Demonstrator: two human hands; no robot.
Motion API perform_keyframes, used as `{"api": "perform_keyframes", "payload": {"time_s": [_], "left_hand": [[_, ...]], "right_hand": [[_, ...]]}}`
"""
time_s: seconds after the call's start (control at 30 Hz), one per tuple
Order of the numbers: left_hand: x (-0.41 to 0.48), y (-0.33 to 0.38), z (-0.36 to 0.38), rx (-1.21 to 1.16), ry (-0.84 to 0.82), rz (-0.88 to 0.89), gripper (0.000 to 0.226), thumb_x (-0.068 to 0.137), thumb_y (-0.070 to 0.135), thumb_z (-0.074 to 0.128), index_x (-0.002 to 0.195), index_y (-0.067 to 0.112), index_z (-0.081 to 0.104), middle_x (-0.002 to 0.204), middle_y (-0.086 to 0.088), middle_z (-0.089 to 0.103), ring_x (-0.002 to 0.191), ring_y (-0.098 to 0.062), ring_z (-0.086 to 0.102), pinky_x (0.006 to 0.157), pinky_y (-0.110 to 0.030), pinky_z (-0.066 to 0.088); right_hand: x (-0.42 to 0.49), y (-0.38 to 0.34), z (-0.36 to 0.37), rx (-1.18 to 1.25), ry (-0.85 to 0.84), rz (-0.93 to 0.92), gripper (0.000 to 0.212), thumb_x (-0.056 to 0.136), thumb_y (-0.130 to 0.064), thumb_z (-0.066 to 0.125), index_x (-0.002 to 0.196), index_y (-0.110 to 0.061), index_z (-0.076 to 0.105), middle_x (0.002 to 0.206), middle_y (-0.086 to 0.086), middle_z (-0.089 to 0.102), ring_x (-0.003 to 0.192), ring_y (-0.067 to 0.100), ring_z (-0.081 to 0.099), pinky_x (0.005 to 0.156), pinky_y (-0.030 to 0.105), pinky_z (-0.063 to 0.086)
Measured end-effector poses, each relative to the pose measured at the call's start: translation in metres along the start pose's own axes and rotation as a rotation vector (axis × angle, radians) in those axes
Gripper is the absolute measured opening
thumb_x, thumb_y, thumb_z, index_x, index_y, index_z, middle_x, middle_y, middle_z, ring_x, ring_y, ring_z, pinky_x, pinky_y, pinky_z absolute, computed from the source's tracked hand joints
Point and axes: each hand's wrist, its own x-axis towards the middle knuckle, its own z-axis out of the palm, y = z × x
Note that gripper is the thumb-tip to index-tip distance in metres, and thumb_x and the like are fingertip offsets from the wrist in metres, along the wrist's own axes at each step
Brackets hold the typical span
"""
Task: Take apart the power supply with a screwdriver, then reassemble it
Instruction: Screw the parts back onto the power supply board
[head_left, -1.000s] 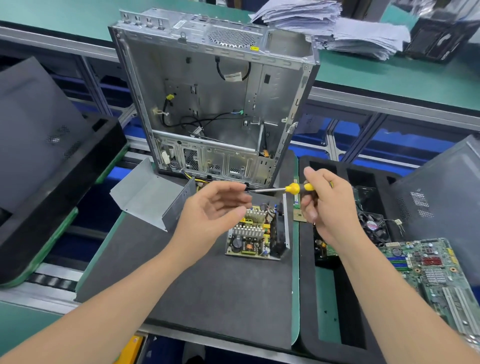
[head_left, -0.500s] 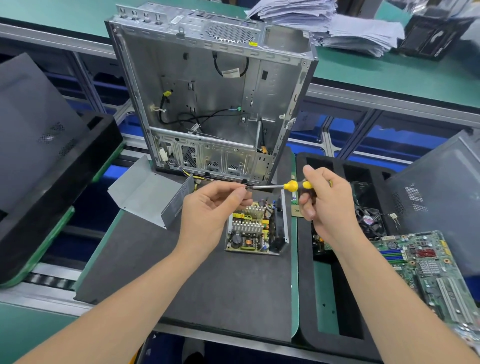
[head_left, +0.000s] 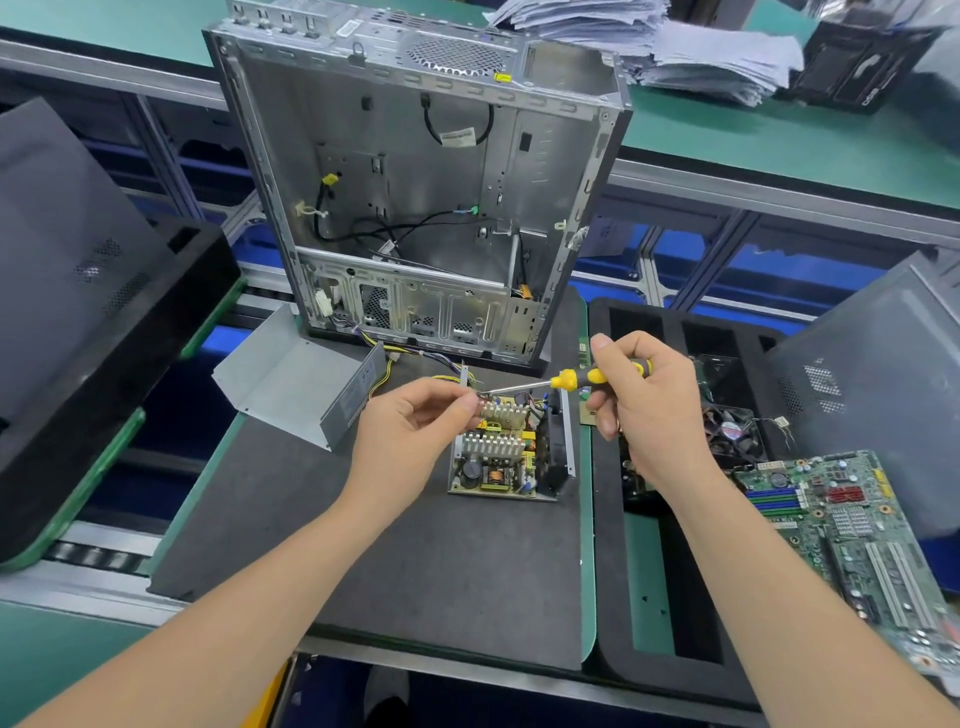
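- The opened power supply (head_left: 506, 457) lies on the dark mat (head_left: 415, 571), just below and between both hands.
- The left hand (head_left: 415, 421) pinches the screwdriver (head_left: 571, 378) at its tip (any screw is too small to tell).
- The right hand (head_left: 649, 400) grips its yellow handle.

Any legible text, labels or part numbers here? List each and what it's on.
Nothing is legible.
Cable tag: too small.
Case top sticker: blurred.
Power supply cover label: too small.
Fan sticker: blurred.
Motherboard print: too small.
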Motion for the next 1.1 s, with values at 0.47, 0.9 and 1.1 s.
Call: {"api": "perform_keyframes", "payload": {"time_s": [0.47,0.9,1.1], "left_hand": [[-0.031,-0.099,-0.026,0.753,-0.052,-0.135,0.029,0.085,0.025,0.079,0.108,0.030,0.062,0.112,0.013,0.054,0.104,-0.011,0.049,0.096,-0.032,0.037],[-0.024,-0.124,-0.020,1.018,-0.039,-0.040,0.034,0.076,0.059,0.073,0.099,0.040,0.059,0.112,0.015,0.035,0.108,-0.014,0.040,0.100,-0.035,0.034],[-0.023,-0.125,-0.021,1.019,-0.036,-0.036,0.034,0.075,0.061,0.073,0.098,0.041,0.059,0.112,0.016,0.037,0.107,-0.014,0.041,0.099,-0.035,0.035]], "right_hand": [[-0.016,0.016,0.029,-0.622,-0.170,-0.237,0.032,0.101,-0.036,0.065,0.075,-0.024,0.052,0.057,-0.005,0.063,0.043,0.020,0.055,0.050,0.033,0.048],[-0.027,0.020,0.068,-0.996,-0.350,-0.684,0.029,0.103,-0.027,0.065,0.083,-0.007,0.058,0.060,0.006,0.057,0.053,0.040,0.052,0.047,0.038,0.044],[-0.025,0.019,0.078,-1.021,-0.353,-0.787,0.030,0.095,-0.018,0.076,0.076,-0.007,0.055,0.053,0.004,0.051,0.042,0.036,0.047,0.036,0.035,0.039]]}}
